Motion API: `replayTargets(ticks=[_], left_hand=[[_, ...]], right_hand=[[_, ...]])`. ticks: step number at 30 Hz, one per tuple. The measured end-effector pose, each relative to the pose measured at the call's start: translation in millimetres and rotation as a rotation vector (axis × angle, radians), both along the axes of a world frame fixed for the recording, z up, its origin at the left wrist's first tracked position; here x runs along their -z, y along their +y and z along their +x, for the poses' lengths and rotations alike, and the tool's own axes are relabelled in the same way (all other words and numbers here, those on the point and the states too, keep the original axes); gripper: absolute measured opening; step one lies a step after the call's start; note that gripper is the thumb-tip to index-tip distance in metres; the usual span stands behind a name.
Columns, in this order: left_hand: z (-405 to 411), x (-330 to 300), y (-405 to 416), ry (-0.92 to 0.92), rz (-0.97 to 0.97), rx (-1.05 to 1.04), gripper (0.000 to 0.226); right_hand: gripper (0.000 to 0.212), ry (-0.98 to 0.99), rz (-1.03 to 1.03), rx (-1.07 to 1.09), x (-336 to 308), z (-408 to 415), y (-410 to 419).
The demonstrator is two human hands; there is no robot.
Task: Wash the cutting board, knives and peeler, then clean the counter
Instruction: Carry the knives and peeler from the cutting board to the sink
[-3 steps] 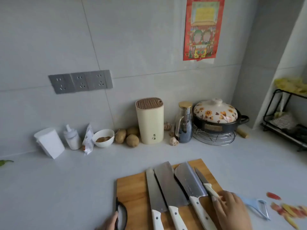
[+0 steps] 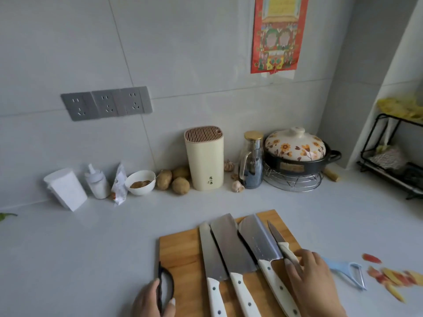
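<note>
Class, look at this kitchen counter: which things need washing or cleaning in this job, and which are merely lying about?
For the job:
cutting board
four knives
peeler
counter
peelings

Lying about:
knife block
potatoes
bowl
flowered pot
garlic

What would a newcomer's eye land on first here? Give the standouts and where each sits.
Four white-handled knives lie side by side on a wooden cutting board at the counter's near edge, the right hand on the smallest. A red poster hangs on the grey tiled wall above a flowered clay pot. Red and yellow peelings lie scattered beside a blue peeler at far right.
</note>
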State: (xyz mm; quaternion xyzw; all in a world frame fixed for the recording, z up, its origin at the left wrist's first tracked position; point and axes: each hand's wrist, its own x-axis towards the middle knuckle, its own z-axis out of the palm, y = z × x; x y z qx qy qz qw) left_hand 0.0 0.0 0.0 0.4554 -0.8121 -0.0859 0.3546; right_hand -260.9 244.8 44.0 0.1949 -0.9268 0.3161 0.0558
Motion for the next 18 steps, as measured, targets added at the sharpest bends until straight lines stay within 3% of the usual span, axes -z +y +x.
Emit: replayTargets(ticks=[2, 4, 6, 10, 13, 18], left_hand=[[-18, -23, 41, -0.113, 0.289, 0.120, 0.049], [-35, -42, 67, -0.228, 0.362, 0.184, 0.022], [-48, -61, 81, -0.250, 0.604, 0.104, 0.024], [-69, -75, 105, -0.320, 0.637, 0.126, 0.041], [-82, -85, 113, -0.490, 0.600, 0.125, 0.047], [-111, -87, 134, -0.726, 0.495, 0.132, 0.080]], right_hand=[[0.032, -0.167, 0.098, -0.014, -12, 0, -3], [0.031, -0.213, 0.161, -0.021, -12, -4, -4], [0.028, -0.251, 0.235, -0.022, -12, -7, -4], [0.026, -0.344, 0.281, -0.007, -17, -14, -11], [0.027, -0.445, 0.224, -0.002, -20, -12, -18], [0.027, -0.450, 0.220, -0.091, -21, 8, -26]])
